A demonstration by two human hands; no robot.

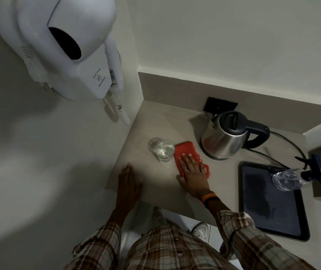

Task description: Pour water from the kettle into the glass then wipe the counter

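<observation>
A steel kettle (224, 136) with a black lid and handle stands upright on its base at the back of the grey counter (155, 121). A clear glass (163, 151) holding water stands left of it. Between them lies a red cloth (186, 149). My right hand (191, 170) presses flat on the cloth, fingers spread toward the wall. My left hand (129, 182) rests flat on the counter near its left front edge, holding nothing.
A black tray (268, 201) lies on the right with a clear spray bottle (290, 178) on its far corner. The kettle's cord runs to a wall socket (221, 106). A white wall-mounted hair dryer (62, 47) hangs on the left wall.
</observation>
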